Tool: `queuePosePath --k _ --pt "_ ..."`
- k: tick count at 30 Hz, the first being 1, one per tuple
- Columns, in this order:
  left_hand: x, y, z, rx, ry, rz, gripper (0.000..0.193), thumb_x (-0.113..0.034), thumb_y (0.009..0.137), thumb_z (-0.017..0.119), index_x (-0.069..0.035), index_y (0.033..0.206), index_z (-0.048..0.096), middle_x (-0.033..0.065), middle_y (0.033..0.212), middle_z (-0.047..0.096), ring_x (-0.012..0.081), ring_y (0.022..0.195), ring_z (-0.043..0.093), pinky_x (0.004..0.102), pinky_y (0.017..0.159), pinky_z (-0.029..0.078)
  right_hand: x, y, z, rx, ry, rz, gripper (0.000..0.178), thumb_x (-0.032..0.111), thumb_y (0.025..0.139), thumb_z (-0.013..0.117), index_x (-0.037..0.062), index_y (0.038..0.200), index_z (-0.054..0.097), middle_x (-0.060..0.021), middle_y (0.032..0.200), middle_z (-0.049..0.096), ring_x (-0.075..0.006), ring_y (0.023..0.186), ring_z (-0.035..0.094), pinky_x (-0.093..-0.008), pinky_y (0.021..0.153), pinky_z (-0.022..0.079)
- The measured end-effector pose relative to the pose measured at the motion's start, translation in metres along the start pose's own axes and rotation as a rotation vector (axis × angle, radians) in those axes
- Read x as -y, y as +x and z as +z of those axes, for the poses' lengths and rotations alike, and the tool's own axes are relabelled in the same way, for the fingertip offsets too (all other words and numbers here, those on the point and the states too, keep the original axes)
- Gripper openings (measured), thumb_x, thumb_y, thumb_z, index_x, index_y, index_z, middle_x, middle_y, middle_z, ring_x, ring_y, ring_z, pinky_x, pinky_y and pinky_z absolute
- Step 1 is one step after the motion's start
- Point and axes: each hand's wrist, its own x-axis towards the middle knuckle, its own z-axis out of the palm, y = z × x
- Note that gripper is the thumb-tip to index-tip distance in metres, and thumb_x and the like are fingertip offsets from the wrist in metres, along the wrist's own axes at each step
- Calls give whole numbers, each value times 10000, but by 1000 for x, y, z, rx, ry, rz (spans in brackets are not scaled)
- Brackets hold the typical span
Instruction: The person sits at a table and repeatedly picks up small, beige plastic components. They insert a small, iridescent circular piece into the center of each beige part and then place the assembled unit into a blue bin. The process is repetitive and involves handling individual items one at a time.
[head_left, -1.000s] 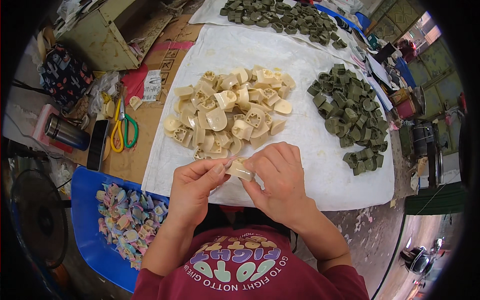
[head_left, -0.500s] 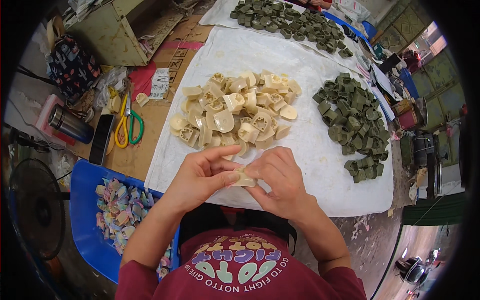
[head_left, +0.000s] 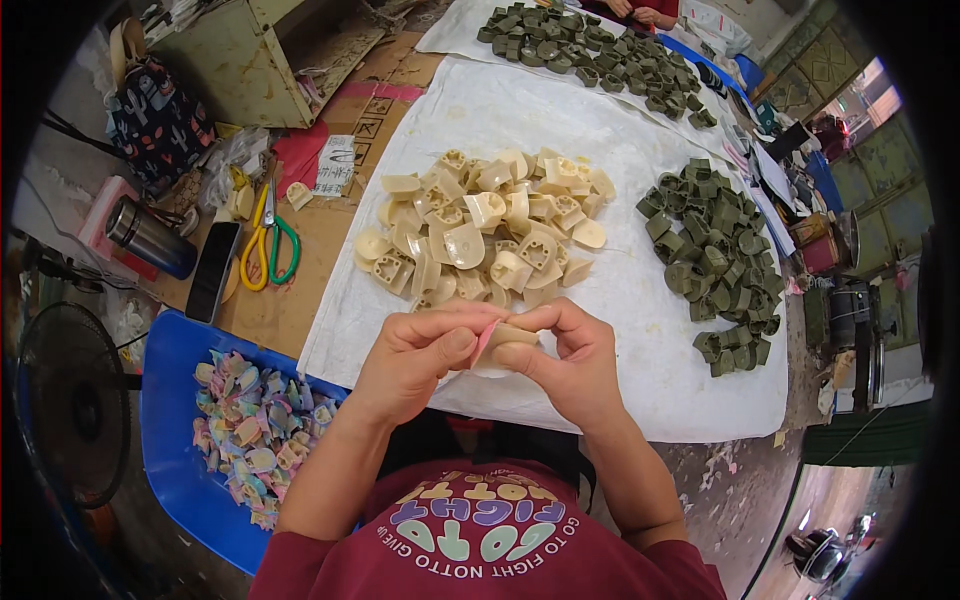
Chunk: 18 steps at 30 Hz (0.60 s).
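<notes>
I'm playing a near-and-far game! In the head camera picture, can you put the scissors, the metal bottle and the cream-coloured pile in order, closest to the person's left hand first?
1. Cream-coloured pile: on the white cloth, just beyond the left hand.
2. Scissors: off to the left, on the cardboard.
3. Metal bottle: farther left, past the phone.

A maroon short-sleeved T-shirt [head_left: 490, 530] covers the torso, its front printed with rounded, bubble-like lettering [head_left: 465, 513] in mint green, purple and tan, edged by a curved line of white letters [head_left: 500, 577]. Black cloth [head_left: 415, 450] shows at the waist; the left hand [head_left: 415, 358] and right hand [head_left: 575, 358] are bare.
</notes>
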Motion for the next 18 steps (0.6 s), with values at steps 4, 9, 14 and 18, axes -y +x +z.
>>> queuePosePath --k 4,9,14,18 --pt "-3 4 4 -26 460 300 132 -34 865 636 7 981 683 114 1068 629 176 982 592 295 835 464 -3 -3 10 -18 -116 -25 167 95 773 769 31 885 664 -11 842 655 -83 788 549 -257 737 451" --pt "-11 4 6 -51 720 335 31 -36 857 637 -15 859 659 90 1001 618 263 1090 572 361 924 444 -1 0 6 26 -207 27 165 112 756 778 40 846 659 -1 779 625 -92 748 532 -260 717 445" --pt "1 -3 9 -114 723 414 63 -6 841 644 -21 901 636 99 1074 551 180 947 578 287 838 451 10 0 4 54 -405 -97 197 140 726 795 48 833 657 -26 746 625 -161 733 572 -307 737 455" --pt "1 -21 21 -43 253 264 149 44 852 620 -27 981 598 120 1225 465 153 974 577 283 855 464 26 5 -7 108 -725 -591 381 196 682 828 44 991 663 -73 893 635 -200 817 579 -332 801 455"
